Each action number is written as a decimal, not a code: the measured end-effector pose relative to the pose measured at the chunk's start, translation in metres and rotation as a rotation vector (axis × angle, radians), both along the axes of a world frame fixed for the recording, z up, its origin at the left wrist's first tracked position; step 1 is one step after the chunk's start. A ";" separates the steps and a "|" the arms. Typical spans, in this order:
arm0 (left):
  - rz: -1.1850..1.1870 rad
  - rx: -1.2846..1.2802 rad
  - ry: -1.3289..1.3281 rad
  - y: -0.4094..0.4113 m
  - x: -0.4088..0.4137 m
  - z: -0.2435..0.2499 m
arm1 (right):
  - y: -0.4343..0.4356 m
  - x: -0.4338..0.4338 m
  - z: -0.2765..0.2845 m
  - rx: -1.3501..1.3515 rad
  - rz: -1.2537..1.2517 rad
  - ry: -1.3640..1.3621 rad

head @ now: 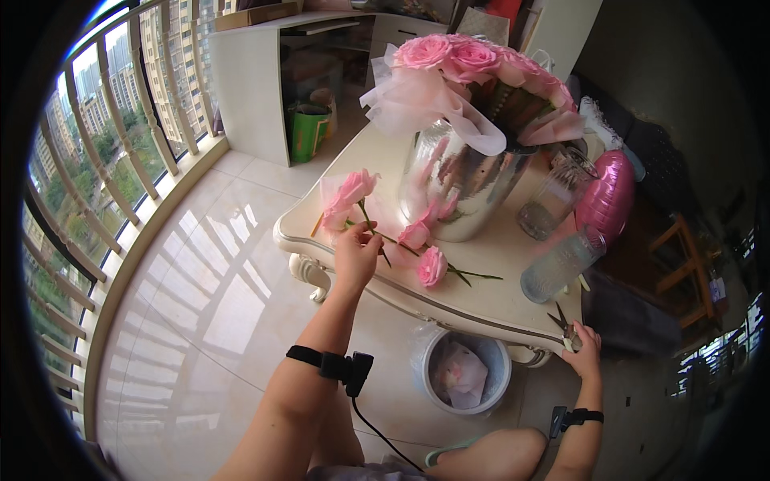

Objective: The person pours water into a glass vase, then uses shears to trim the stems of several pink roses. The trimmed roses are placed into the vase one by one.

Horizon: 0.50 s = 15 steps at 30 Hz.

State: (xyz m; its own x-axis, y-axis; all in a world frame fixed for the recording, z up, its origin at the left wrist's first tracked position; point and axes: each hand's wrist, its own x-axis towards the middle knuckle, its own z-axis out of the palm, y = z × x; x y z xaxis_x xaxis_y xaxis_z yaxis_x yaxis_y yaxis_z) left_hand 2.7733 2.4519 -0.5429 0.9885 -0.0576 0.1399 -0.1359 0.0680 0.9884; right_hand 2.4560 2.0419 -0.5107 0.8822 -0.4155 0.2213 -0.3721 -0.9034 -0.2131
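Note:
My left hand (356, 249) pinches the green stem of a pink rose (357, 184) above the cream table's left front edge. More cut pink roses, among them a single rose (432, 266), lie on the tabletop with their stems pointing right. At the right front corner, my right hand (583, 349) is closed around the handles of scissors (563, 324), whose blades stand apart. A silvery vase (469, 186) behind the loose roses stands under a large bouquet of pink roses (475, 59) with pale pink wrapping (433, 105).
Two glass vases, one clear (556, 195) and one bluish (559, 267), stand on the table's right side beside a pink foil balloon (607, 195). A lined waste bin (508, 370) holding wrapping is on the floor below the front edge. A green bucket (308, 135) stands near the cabinet.

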 end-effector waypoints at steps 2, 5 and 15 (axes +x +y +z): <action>-0.010 0.018 0.022 -0.006 -0.001 0.007 | -0.009 -0.002 -0.008 0.010 -0.110 0.033; -0.002 0.040 0.026 -0.012 0.007 -0.008 | -0.017 0.013 -0.020 0.177 -0.094 -0.054; -0.028 0.231 0.006 -0.018 0.006 -0.013 | 0.009 0.026 -0.014 -0.072 -0.148 -0.428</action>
State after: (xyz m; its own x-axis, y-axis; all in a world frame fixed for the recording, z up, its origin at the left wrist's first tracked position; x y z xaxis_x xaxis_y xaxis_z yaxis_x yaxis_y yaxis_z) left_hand 2.7797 2.4338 -0.5558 0.9868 -0.1152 0.1135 -0.1308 -0.1561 0.9790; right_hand 2.4823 2.0504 -0.5249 0.6375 -0.5006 0.5856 -0.3908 -0.8652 -0.3141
